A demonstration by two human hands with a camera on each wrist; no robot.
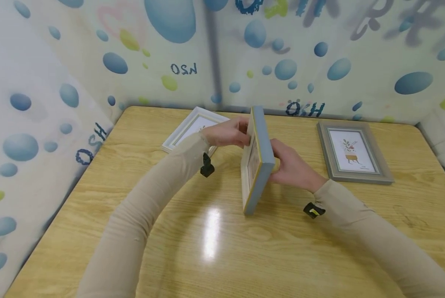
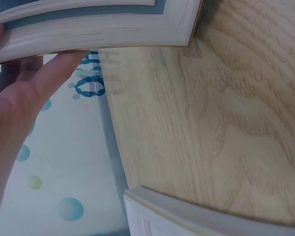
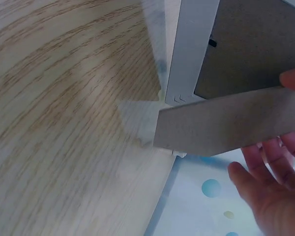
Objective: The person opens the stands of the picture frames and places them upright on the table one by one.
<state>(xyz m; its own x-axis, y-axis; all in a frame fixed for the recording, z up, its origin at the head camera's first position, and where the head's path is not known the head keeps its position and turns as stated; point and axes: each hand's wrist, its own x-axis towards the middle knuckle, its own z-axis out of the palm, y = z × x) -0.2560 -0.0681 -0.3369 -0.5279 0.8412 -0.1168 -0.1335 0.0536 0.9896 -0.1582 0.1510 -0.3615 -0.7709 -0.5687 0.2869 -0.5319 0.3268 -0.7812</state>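
Note:
A picture frame with a blue-grey outer edge stands upright on the table, its narrow side toward the head camera. My left hand grips its far edge; in the left wrist view the thumb lies on the white front moulding and the fingers are behind. Behind the frame, my right hand pinches the brown support leg, which is angled out from the dark backing. Small metal tabs show at the backing's edge. Most of the picture inside is hidden from the head camera by the steep angle.
A white picture frame lies at the back left, partly covered by my left forearm. On the right lies a grey-brown picture frame with a potted-plant print. A patterned wall covering rises directly behind the wooden table.

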